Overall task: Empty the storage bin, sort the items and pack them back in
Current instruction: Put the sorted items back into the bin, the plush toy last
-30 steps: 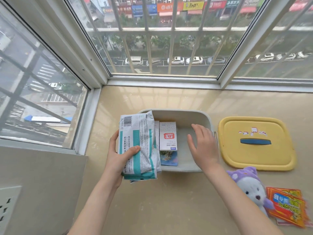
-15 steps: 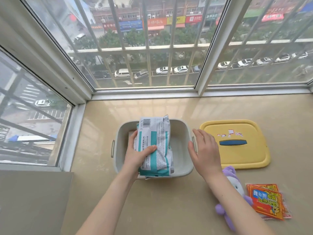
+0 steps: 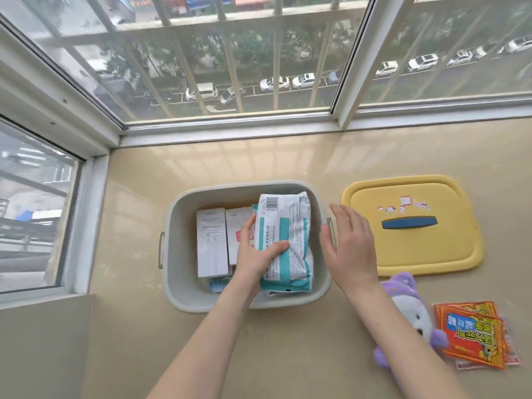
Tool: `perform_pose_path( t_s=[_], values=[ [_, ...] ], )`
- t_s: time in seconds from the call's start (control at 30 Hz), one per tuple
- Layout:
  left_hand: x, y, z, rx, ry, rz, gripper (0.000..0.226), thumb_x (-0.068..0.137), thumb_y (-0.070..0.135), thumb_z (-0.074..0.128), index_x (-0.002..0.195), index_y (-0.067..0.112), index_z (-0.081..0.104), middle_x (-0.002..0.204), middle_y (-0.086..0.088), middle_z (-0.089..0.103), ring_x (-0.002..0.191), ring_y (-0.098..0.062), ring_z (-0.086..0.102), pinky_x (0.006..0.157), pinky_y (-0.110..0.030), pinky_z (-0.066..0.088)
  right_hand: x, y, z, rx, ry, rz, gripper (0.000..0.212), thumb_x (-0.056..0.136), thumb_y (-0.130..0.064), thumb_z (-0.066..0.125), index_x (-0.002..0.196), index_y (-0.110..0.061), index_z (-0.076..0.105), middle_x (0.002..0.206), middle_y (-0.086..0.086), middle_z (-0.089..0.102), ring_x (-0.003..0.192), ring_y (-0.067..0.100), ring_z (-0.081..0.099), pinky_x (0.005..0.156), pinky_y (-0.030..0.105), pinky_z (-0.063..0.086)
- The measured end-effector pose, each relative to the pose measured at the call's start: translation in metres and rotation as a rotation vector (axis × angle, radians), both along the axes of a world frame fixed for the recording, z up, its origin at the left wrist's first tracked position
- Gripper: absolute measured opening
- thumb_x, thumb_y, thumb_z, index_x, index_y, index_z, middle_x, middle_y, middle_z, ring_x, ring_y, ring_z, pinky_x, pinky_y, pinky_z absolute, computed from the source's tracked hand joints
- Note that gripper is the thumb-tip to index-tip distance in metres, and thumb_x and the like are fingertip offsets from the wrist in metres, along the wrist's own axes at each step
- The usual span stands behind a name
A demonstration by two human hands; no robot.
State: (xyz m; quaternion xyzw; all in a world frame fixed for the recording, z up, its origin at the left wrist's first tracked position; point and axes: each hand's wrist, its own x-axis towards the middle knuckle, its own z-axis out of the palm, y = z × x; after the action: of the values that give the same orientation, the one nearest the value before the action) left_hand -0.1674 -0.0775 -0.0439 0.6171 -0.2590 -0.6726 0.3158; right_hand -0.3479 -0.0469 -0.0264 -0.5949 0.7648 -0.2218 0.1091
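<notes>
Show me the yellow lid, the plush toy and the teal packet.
yellow lid (image 3: 411,253), head view, its flat top toward the near edge.
plush toy (image 3: 401,286), head view, its purple hood.
teal packet (image 3: 290,226), head view, its white printed front.

Glossy beige ledge (image 3: 288,355) catching window light. Barred window (image 3: 229,53) ahead, side window (image 3: 34,203) left. Parked cars (image 3: 275,82) below, trees (image 3: 253,50) behind.

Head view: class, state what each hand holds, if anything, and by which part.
The left hand grips the white-and-teal packet by its left edge, thumb across the front. The right hand holds nothing.
</notes>
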Motion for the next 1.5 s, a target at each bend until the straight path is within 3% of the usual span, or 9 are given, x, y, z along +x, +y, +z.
perform_pose_path(
  t_s=[0.67, 0.83, 0.97, 1.07, 1.23, 1.33, 1.4, 1.47, 1.5],
  values=[
    [-0.022, 0.002, -0.047, -0.013, -0.124, -0.016, 0.054, 0.076, 0.011, 0.081, 0.119, 0.033, 0.055, 0.107, 0.004, 0.073, 0.094, -0.017, 0.072, 0.085, -0.047, 0.058, -0.015, 0.000, -0.023, 0.009, -0.053, -0.030, 0.047, 0.095, -0.031, 0.041, 0.130, -0.003, 0.053, 0.125, 0.016, 0.058, 0.114, 0.034, 0.051, 0.097, 0.043, 0.042],
    [-0.021, 0.005, -0.045, -0.085, -0.182, -0.103, 0.077, 0.070, 0.030, 0.083, 0.133, 0.044, 0.041, 0.124, 0.009, 0.064, 0.109, -0.013, 0.066, 0.093, -0.045, 0.055, -0.016, 0.000, -0.025, 0.011, -0.058, -0.031, 0.046, 0.095, -0.031, 0.041, 0.130, -0.004, 0.052, 0.126, 0.016, 0.058, 0.115, 0.034, 0.051, 0.097, 0.042, 0.041],
    [-0.019, 0.007, -0.036, -0.148, -0.234, -0.198, 0.098, 0.077, 0.033, 0.080, 0.147, 0.051, 0.014, 0.146, 0.023, 0.036, 0.123, 0.000, 0.050, 0.104, -0.032, 0.043, -0.015, 0.001, -0.023, 0.011, -0.061, -0.030, 0.046, 0.095, -0.031, 0.041, 0.130, -0.003, 0.053, 0.125, 0.017, 0.058, 0.114, 0.035, 0.052, 0.097, 0.043, 0.042],
    [-0.018, 0.007, -0.036, -0.197, -0.247, -0.226, 0.093, 0.085, 0.026, 0.076, 0.147, 0.054, 0.013, 0.143, 0.027, 0.031, 0.120, 0.002, 0.049, 0.097, -0.023, 0.044, -0.015, 0.003, -0.023, 0.018, -0.059, -0.028, 0.046, 0.095, -0.031, 0.040, 0.130, -0.003, 0.053, 0.125, 0.017, 0.058, 0.114, 0.035, 0.052, 0.097, 0.044, 0.042],
    [-0.012, 0.007, -0.037, -0.136, -0.117, -0.273, 0.078, 0.096, 0.012, 0.053, 0.143, 0.062, 0.017, 0.139, 0.020, 0.050, 0.112, -0.008, 0.064, 0.099, -0.042, 0.051, -0.014, 0.001, -0.025, 0.029, -0.058, -0.020, 0.047, 0.095, -0.031, 0.040, 0.131, -0.004, 0.052, 0.125, 0.017, 0.058, 0.114, 0.034, 0.051, 0.098, 0.044, 0.042],
    [-0.010, 0.008, -0.036, -0.223, -0.255, -0.448, 0.077, 0.101, 0.018, 0.044, 0.148, 0.058, -0.003, 0.151, 0.039, 0.017, 0.139, 0.002, 0.032, 0.116, -0.033, 0.026, -0.011, 0.000, -0.026, 0.023, -0.055, -0.012, 0.046, 0.095, -0.030, 0.041, 0.131, -0.003, 0.053, 0.125, 0.017, 0.058, 0.114, 0.034, 0.051, 0.098, 0.043, 0.042],
    [-0.008, 0.007, -0.043, -0.255, -0.352, -0.516, 0.076, 0.103, 0.026, 0.042, 0.147, 0.056, -0.011, 0.158, 0.028, 0.007, 0.145, -0.007, 0.024, 0.116, -0.032, 0.023, -0.009, -0.001, -0.027, 0.010, -0.047, 0.000, 0.046, 0.095, -0.030, 0.041, 0.130, -0.003, 0.053, 0.125, 0.017, 0.058, 0.113, 0.033, 0.051, 0.098, 0.041, 0.041],
    [-0.005, 0.006, -0.048, -0.247, -0.430, -0.555, 0.074, 0.103, 0.033, 0.043, 0.147, 0.056, -0.012, 0.153, 0.015, 0.031, 0.123, -0.018, 0.051, 0.099, -0.029, 0.038, -0.007, -0.001, -0.028, 0.012, -0.036, 0.012, 0.046, 0.095, -0.030, 0.041, 0.129, -0.002, 0.054, 0.125, 0.016, 0.058, 0.113, 0.033, 0.052, 0.097, 0.041, 0.042],
    [-0.005, 0.006, -0.049, -0.247, -0.469, -0.564, 0.074, 0.103, 0.034, 0.044, 0.148, 0.055, -0.011, 0.136, 0.009, 0.050, 0.100, -0.019, 0.059, 0.085, -0.028, 0.042, -0.007, -0.001, -0.028, 0.017, -0.029, 0.017, 0.046, 0.096, -0.030, 0.040, 0.130, -0.002, 0.054, 0.125, 0.017, 0.058, 0.112, 0.034, 0.052, 0.096, 0.042, 0.042]
  ],
)
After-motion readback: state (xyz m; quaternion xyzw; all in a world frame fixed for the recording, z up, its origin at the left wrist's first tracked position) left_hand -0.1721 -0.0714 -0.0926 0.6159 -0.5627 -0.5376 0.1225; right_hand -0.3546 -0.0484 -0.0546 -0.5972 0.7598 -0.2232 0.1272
